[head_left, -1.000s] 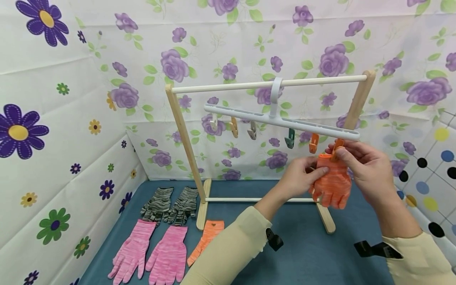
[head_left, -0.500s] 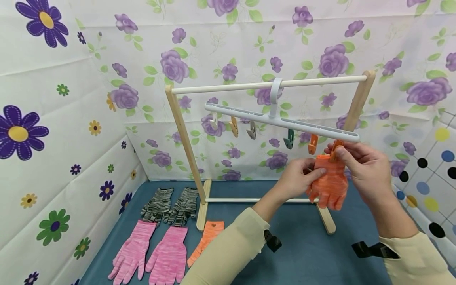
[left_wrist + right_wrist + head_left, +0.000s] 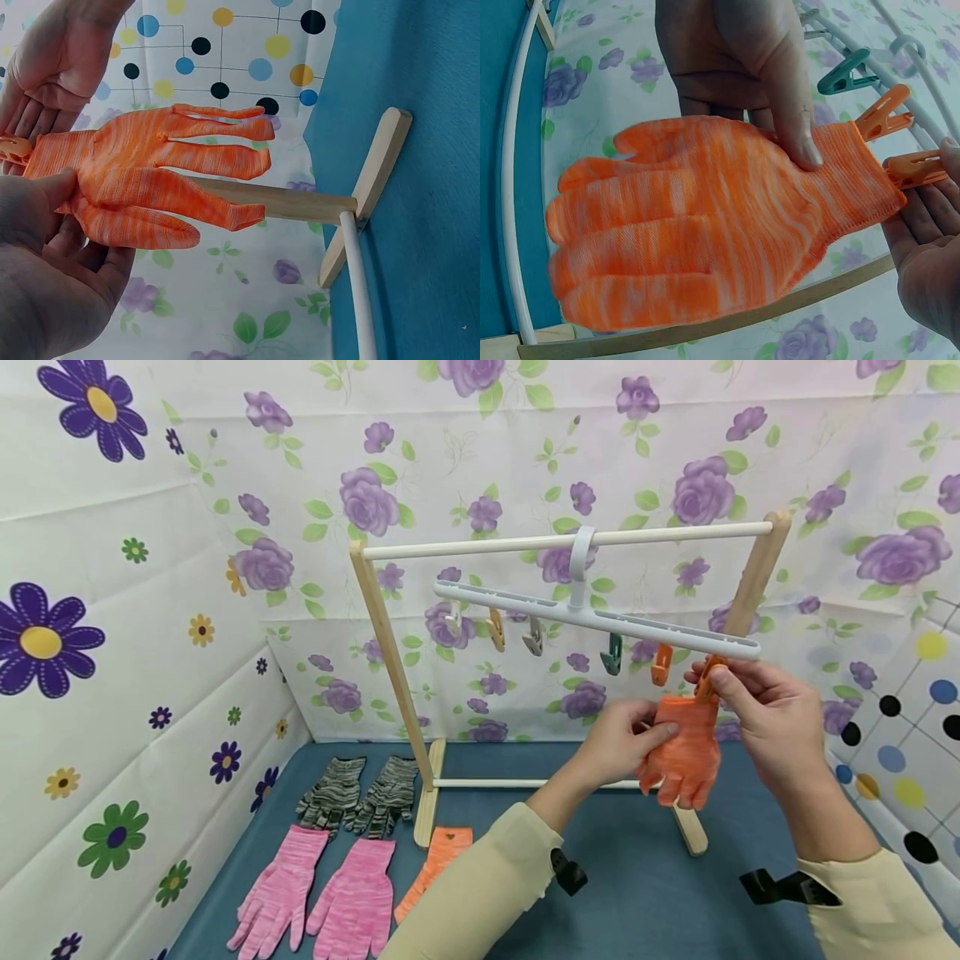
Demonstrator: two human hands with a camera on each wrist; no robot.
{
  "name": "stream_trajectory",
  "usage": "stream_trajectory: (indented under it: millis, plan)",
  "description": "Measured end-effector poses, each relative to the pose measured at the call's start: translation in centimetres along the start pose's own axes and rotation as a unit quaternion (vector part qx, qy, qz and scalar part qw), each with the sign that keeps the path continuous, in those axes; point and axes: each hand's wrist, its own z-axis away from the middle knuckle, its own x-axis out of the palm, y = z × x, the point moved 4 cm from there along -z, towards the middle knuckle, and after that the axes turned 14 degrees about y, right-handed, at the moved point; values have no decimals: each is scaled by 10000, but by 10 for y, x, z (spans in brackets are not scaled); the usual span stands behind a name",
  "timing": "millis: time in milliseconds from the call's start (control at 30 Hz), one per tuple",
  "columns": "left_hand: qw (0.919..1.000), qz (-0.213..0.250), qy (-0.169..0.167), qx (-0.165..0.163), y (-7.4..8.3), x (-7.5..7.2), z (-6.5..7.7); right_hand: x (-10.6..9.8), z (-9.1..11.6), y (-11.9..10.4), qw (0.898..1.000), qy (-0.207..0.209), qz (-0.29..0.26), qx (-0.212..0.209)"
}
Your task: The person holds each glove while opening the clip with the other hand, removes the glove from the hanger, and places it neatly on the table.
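Observation:
An orange knitted glove [image 3: 684, 747] hangs fingers down below the right end of the grey hanger [image 3: 645, 628]. My left hand [image 3: 618, 739] pinches it near the cuff, thumb in front and fingers behind. At the cuff's right corner, my right hand [image 3: 780, 714] pinches an orange clothespin [image 3: 708, 677] between thumb and fingers. In the right wrist view this clothespin [image 3: 915, 169] meets the cuff edge; whether its tips grip the cloth I cannot tell. A second orange clothespin [image 3: 661, 665] hangs just left of it, close to the cuff.
The hanger hooks over the white rod of a wooden rack [image 3: 390, 660]. Green [image 3: 611, 654], grey [image 3: 532, 636], yellow [image 3: 495, 629] and white clothespins [image 3: 453, 618] hang along it. On the blue table lie two pink gloves [image 3: 352, 893], two dark striped gloves [image 3: 386, 793] and another orange glove [image 3: 438, 860].
The orange glove and my left hand have shifted slightly left and down. The right hand stays at the end clothespin, which now overlaps less of the cuff.

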Motion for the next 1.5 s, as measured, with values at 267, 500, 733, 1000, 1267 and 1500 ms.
stream_trajectory:
  millis: [267,500,733,1000,1267,1500]
  plan:
    - [9999,-24,64,-127,-8,-7,7,-1,1,2,9999,-109,-66,62]
    - [9988,-228,256,-339,-14,-18,18,-3,0,2,9995,-225,-193,73]
    - [9974,-241,419,-531,-16,-32,28,-2,0,4,9993,-231,-288,61]
    - [9967,-148,548,-585,-21,-46,38,-5,0,3,9995,-157,-252,137]
    - [9959,-208,639,-613,-26,-60,50,-10,1,6,9996,-126,-229,129]
    - [9936,-216,733,-827,-29,-74,60,-17,6,12,9996,-165,26,228]
